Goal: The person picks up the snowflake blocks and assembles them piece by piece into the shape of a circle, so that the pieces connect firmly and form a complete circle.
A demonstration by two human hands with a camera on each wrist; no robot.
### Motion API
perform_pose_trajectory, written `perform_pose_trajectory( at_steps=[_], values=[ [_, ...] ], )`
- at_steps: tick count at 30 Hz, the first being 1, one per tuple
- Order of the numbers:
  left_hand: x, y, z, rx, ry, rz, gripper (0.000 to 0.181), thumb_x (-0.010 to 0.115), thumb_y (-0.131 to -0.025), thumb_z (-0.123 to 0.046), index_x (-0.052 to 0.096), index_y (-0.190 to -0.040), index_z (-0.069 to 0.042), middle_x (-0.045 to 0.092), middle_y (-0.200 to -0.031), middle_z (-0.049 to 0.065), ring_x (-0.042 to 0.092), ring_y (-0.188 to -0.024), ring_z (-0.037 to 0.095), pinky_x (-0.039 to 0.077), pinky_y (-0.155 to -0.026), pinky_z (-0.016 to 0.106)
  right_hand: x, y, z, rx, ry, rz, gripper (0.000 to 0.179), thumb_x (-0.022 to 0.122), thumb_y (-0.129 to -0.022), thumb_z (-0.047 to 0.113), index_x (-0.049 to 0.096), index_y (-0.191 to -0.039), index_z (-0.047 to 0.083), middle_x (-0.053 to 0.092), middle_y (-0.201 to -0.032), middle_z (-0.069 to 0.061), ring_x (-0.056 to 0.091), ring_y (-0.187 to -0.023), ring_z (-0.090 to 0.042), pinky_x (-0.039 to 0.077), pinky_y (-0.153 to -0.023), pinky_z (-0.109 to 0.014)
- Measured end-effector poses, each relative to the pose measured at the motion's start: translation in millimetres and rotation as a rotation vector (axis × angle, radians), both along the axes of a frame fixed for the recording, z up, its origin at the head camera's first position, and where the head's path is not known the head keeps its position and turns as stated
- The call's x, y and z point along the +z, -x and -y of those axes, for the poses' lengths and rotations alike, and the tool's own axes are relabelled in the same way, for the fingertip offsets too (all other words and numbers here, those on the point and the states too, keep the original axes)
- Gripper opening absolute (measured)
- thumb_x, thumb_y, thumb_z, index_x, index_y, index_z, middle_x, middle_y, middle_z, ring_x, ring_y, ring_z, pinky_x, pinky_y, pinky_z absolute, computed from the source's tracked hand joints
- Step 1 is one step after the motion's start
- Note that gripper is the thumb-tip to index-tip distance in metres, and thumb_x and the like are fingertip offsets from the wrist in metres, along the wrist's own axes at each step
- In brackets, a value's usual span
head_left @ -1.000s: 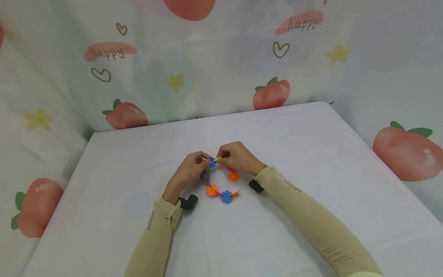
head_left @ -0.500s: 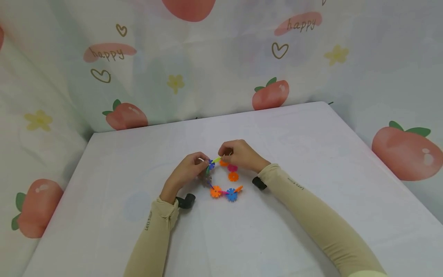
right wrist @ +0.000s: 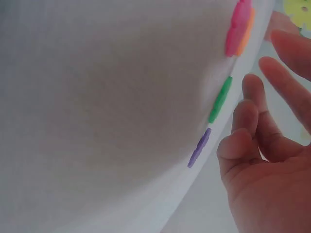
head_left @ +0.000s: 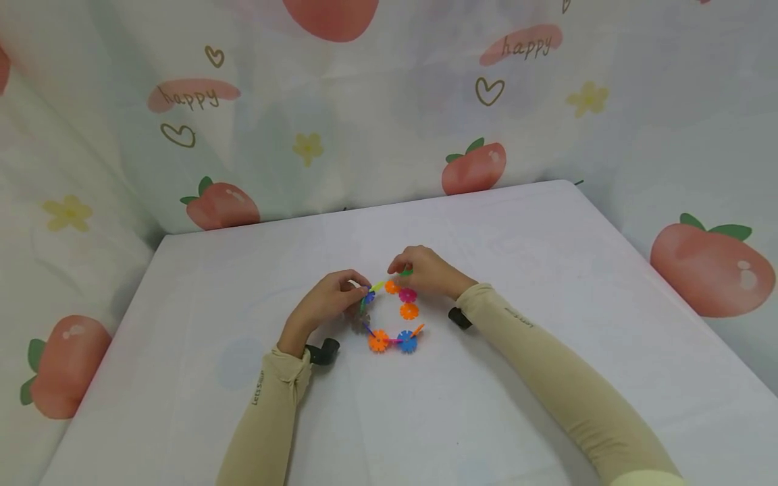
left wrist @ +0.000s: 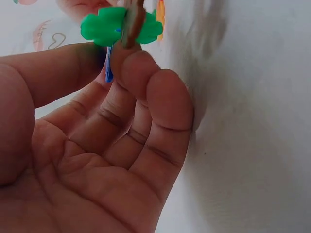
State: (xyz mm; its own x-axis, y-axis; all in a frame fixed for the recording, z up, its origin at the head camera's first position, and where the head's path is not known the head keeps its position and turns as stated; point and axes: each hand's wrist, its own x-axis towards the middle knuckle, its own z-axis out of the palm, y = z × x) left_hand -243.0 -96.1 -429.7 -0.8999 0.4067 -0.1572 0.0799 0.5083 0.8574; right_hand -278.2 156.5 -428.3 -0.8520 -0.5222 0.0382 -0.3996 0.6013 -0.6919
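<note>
My left hand (head_left: pixel 331 297) pinches a dark blue notched plastic disc (left wrist: pixel 109 70) between thumb and fingers. That disc belongs to a curved chain of interlocked snowflake discs: a yellow disc (head_left: pixel 378 286) at its far end, then a green disc (left wrist: pixel 103 25), a brown disc (left wrist: pixel 132 24), and, toward me, an orange disc (head_left: pixel 379 341), a pink one and a light blue disc (head_left: pixel 407 342). Another orange disc (head_left: pixel 418 330) ends the chain. My right hand (head_left: pixel 425 272) hovers with relaxed fingers, holding nothing, close to a loose green disc (right wrist: pixel 221 99).
Loose on the white table (head_left: pixel 516 243) lie an orange disc (head_left: pixel 392 287), a pink disc (head_left: pixel 408 295), another orange disc (head_left: pixel 409 311) and a purple disc (right wrist: pixel 199 148). Dark wrist camera mounts (head_left: pixel 325 352) sit under both wrists. A printed cloth (head_left: pixel 377 101) hangs behind the table.
My right hand has let go of the yellow disc and drawn slightly to the right. The chain's near end has shifted a little right; my left hand keeps its pinch.
</note>
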Motion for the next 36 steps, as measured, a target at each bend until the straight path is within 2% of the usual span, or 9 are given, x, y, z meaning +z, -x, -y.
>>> perform_pose_trajectory(
  at_steps=[4, 8, 10, 15, 17, 24, 30, 36],
  values=[
    [-0.1, -0.5, 0.9, -0.013, 0.005, 0.006, 0.018, 0.063, -0.107, -0.017, 0.069, -0.115, -0.002, 0.065, -0.085, 0.007, 0.059, -0.076, 0.021, 0.047, -0.071, 0.032, -5.1, 3.8, 3.6, 0.043, -0.1, -0.019, 0.019, 0.075, -0.093, 0.007, 0.08, -0.11, 0.003, 0.067, -0.103, -0.01, 0.055, -0.107, -0.031, 0.051, -0.088, -0.041],
    [0.5, -0.3, 1.5, -0.03, 0.006, 0.019, 0.017, 0.062, -0.108, -0.016, 0.067, -0.112, -0.001, 0.064, -0.087, 0.007, 0.059, -0.076, 0.021, 0.047, -0.07, 0.031, -4.5, 2.9, 8.8, 0.034, -0.191, -0.022, 0.015, 0.079, -0.093, 0.01, 0.078, -0.107, 0.005, 0.064, -0.107, -0.01, 0.051, -0.111, -0.032, 0.049, -0.093, -0.041],
    [0.5, 0.0, 1.7, -0.036, 0.007, 0.022, 0.017, 0.062, -0.108, -0.016, 0.067, -0.112, 0.0, 0.064, -0.087, 0.008, 0.059, -0.075, 0.021, 0.047, -0.071, 0.031, -3.5, 2.3, 10.5, 0.029, -0.195, -0.021, 0.014, 0.08, -0.093, 0.008, 0.074, -0.106, 0.003, 0.065, -0.107, -0.01, 0.052, -0.11, -0.031, 0.049, -0.094, -0.041],
    [0.0, 1.3, 0.5, -0.041, 0.01, 0.026, 0.017, 0.061, -0.109, -0.016, 0.066, -0.112, 0.0, 0.064, -0.085, 0.008, 0.058, -0.074, 0.021, 0.047, -0.07, 0.031, -3.0, 0.6, 9.2, -0.007, -0.076, 0.029, 0.014, 0.075, -0.093, -0.001, 0.064, -0.101, 0.003, 0.068, -0.096, -0.008, 0.061, -0.086, -0.024, 0.054, -0.082, -0.035],
    [0.4, 1.8, -0.2, -0.041, 0.012, 0.025, 0.017, 0.061, -0.109, -0.015, 0.066, -0.112, 0.0, 0.064, -0.086, 0.008, 0.058, -0.075, 0.021, 0.047, -0.07, 0.031, -2.2, -0.7, 7.8, -0.041, -0.016, 0.059, 0.013, 0.072, -0.094, -0.002, 0.063, -0.1, 0.004, 0.067, -0.093, -0.007, 0.062, -0.081, -0.022, 0.054, -0.078, -0.034],
    [2.4, 2.0, -1.5, -0.035, 0.026, 0.023, 0.018, 0.061, -0.109, -0.015, 0.067, -0.114, 0.001, 0.066, -0.092, 0.009, 0.059, -0.078, 0.021, 0.051, -0.074, 0.031, 2.6, -5.7, 7.2, -0.118, 0.132, 0.12, 0.006, 0.07, -0.098, 0.001, 0.069, -0.104, 0.002, 0.07, -0.097, -0.009, 0.064, -0.09, -0.024, 0.053, -0.083, -0.033],
    [0.6, 2.9, -2.2, -0.029, 0.041, 0.01, 0.018, 0.061, -0.109, -0.015, 0.067, -0.114, 0.001, 0.066, -0.092, 0.009, 0.059, -0.079, 0.021, 0.051, -0.073, 0.031, 2.9, -8.5, 9.1, -0.133, 0.242, 0.215, 0.008, 0.071, -0.1, 0.002, 0.071, -0.107, -0.001, 0.07, -0.094, -0.01, 0.063, -0.084, -0.022, 0.053, -0.078, -0.028],
    [-0.6, 1.8, -2.7, -0.02, 0.057, -0.003, 0.018, 0.061, -0.109, -0.015, 0.067, -0.113, 0.001, 0.066, -0.092, 0.009, 0.058, -0.079, 0.021, 0.05, -0.073, 0.03, 1.7, -10.6, 10.5, -0.135, 0.293, 0.244, 0.009, 0.071, -0.1, 0.001, 0.071, -0.108, -0.002, 0.071, -0.093, -0.011, 0.064, -0.081, -0.022, 0.054, -0.077, -0.028]
  ],
)
